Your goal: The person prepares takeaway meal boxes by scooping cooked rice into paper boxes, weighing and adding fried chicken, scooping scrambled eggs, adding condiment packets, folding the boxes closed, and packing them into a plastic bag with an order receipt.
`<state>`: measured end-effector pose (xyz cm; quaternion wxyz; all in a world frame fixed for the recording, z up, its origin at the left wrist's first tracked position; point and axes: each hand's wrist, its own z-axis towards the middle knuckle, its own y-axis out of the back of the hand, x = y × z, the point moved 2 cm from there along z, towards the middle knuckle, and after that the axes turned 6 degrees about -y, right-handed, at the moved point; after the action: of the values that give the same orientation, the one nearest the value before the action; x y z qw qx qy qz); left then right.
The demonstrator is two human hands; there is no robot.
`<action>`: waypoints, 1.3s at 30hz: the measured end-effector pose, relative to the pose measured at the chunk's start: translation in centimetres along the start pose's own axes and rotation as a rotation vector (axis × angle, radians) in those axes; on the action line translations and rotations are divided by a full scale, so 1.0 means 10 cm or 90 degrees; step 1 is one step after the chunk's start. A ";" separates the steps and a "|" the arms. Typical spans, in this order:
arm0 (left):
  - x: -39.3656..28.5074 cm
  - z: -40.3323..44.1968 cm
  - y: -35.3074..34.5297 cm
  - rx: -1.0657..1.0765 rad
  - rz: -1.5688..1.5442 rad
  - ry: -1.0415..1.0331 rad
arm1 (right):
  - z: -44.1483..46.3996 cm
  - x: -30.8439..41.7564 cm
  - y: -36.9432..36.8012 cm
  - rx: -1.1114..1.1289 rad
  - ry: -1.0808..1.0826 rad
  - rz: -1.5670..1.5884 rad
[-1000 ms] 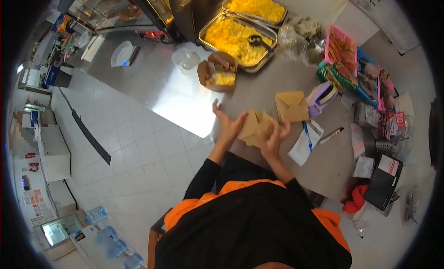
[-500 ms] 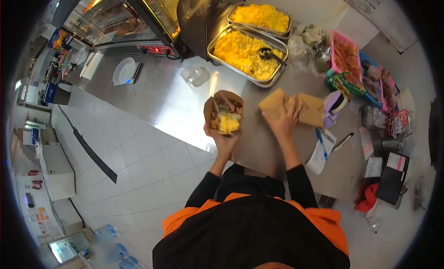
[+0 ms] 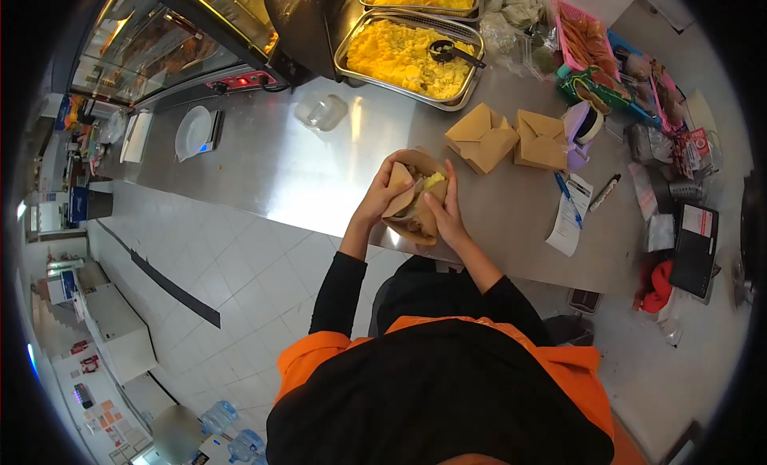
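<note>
Both my hands hold an open kraft paper takeout box (image 3: 416, 232) near the counter's front edge. My left hand (image 3: 380, 195) grips its left side, thumb on a partly folded flap. On the right side is my right hand (image 3: 449, 216), its thumb pressing in at the rim. Between the flaps show yellow food (image 3: 434, 180) and some brownish food; the rest is covered by flaps and fingers. Beyond my right hand stand two closed kraft boxes, one on the left (image 3: 482, 138) and one on the right (image 3: 542, 140), side by side.
Behind lies a metal tray (image 3: 466, 97) of yellow food with a black ladle (image 3: 452, 53). A clear plastic container (image 3: 321, 113) and a white plate (image 3: 192, 134) sit leftward. At right are a tape dispenser (image 3: 581, 137), a paper slip (image 3: 570, 217), a blue pen (image 3: 568, 198) and a marker (image 3: 605, 192).
My right hand has left the closed boxes and moved left onto the open box. Its flaps are now being folded inward over the food. The view has shifted somewhat.
</note>
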<state>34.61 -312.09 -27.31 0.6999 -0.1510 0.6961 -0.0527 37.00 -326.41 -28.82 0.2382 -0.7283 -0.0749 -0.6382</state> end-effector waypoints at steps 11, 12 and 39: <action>-0.06 -0.31 -0.29 0.035 0.170 -0.085 | -0.07 0.09 0.52 0.062 -0.002 -0.082; 0.04 -0.54 -0.11 -0.053 0.041 -0.111 | -0.20 0.09 0.54 0.019 0.004 -0.135; -0.14 -0.15 -0.44 0.238 0.298 0.188 | -0.24 0.28 0.51 0.131 0.021 -0.317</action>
<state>33.66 -316.07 -24.73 0.6004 0.1530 0.7840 -0.0387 37.50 -332.48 -27.21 0.1483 -0.6487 -0.3122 -0.6780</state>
